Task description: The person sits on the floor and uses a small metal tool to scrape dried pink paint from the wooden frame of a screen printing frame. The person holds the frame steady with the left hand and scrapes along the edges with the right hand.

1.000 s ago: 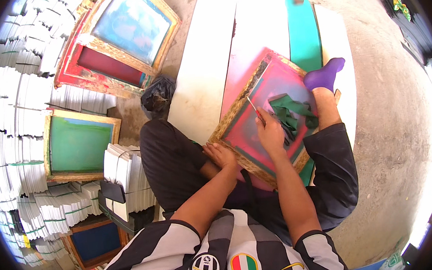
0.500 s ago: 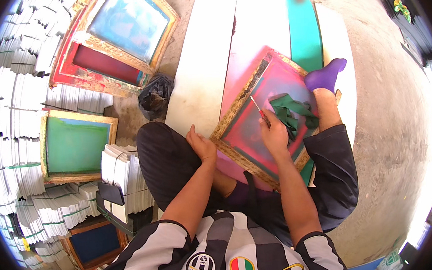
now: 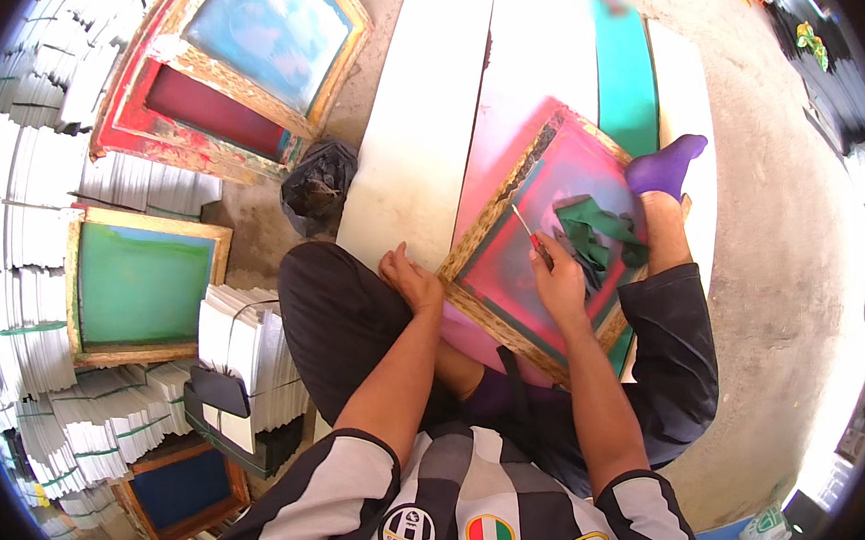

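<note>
A wooden screen frame (image 3: 503,187) with pink-stained mesh (image 3: 508,265) lies tilted across the boards in front of me. My right hand (image 3: 561,283) is closed on a red-handled screwdriver (image 3: 536,241), its thin metal shaft pointing up and left over the mesh. Just right of that hand a crumpled dark green cloth (image 3: 582,227) rests on the mesh. My left hand (image 3: 413,277) lies at the frame's left corner, fingers apart and holding nothing. Its palm side is hidden.
Long white boards (image 3: 412,121) and a green strip (image 3: 626,76) lie under the frame. My purple-socked foot (image 3: 668,163) sits at its right edge. Leftward are a black plastic bag (image 3: 318,188), other screen frames (image 3: 77,285) and stacks of bundled white paper (image 3: 21,198).
The whole view has shifted slightly, so the frame and boards appear a little farther right. Both hands stay in about the same places on the frame, with the screwdriver still held.
</note>
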Tool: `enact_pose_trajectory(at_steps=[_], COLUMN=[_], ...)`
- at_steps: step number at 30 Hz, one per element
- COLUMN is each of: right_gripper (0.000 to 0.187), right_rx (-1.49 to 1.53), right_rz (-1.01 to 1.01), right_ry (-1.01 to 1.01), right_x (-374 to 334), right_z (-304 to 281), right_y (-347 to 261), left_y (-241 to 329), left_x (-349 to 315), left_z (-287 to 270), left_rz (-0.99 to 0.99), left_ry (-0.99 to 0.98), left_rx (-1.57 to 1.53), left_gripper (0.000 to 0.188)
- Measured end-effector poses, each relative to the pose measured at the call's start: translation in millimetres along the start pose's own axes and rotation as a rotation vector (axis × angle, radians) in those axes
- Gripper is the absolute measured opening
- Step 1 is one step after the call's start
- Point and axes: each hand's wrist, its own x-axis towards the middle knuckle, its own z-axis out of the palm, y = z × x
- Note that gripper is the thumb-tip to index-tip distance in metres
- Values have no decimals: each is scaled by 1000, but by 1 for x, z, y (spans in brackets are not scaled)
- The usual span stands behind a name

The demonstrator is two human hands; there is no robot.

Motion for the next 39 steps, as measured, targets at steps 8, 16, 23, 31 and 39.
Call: enact_pose_trajectory(at_steps=[8,16,23,31,39], right_gripper=[40,43,43,41,37], right_rx=[-112,-272,-375,-334,-352], right_rz=[41,-26,37,74,10], right_ry=[-8,-29,-150,-155,-59], right_x=[5,32,49,52,57], right_z=[-4,9,3,2,12], right_y=[1,13,2,-5,-1], left_y=[8,10,7,16,21], left_x=[-2,-5,-1,4,0], left_z=[8,7,7,6,6], left_rz=[-64,-118,-100,-85,-117], left_ry=[41,34,105,144,97], left_rx=[62,-26,-58,-86,-17], left_gripper=[37,39,42,41,37])
